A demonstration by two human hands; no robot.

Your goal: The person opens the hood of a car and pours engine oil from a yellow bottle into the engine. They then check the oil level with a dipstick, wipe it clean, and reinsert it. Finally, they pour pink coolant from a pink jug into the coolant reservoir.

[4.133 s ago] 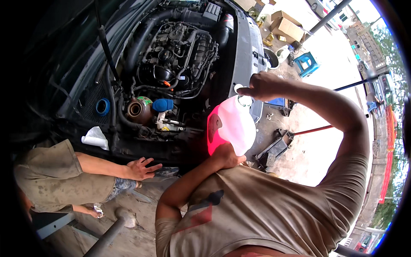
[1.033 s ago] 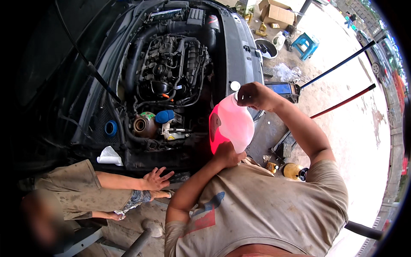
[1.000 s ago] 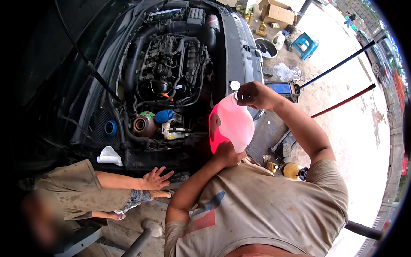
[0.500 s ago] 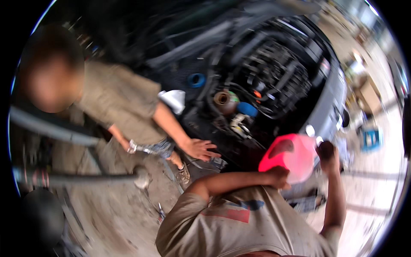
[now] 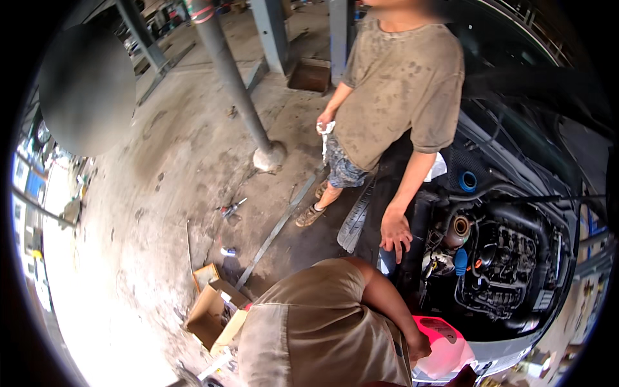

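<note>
A bright pink jug (image 5: 445, 351) is at the front edge of the open engine bay, low in the view. My left hand (image 5: 419, 346) is closed on its near side, fingers curled. Of my right hand (image 5: 465, 377) only a dark part shows at the lower edge beside the jug; its fingers are too hidden to read. Beyond the jug, in the bay, a round reservoir (image 5: 459, 240) stands uncapped, with a brownish opening. A blue cap-like piece (image 5: 460, 262) is beside it, left of the black engine (image 5: 506, 264).
A co-worker (image 5: 406, 84) stands at the car's side, one open hand (image 5: 396, 235) over the fender, the other holding something white (image 5: 326, 128). A grey post (image 5: 235, 84) rises from the floor. An open cardboard box (image 5: 209, 316) and a tyre-like strip (image 5: 356, 222) lie at left.
My view has swung left, so the car and jug now appear farther right and lower. My left hand stays on the jug; my right has mostly dropped out of view.
</note>
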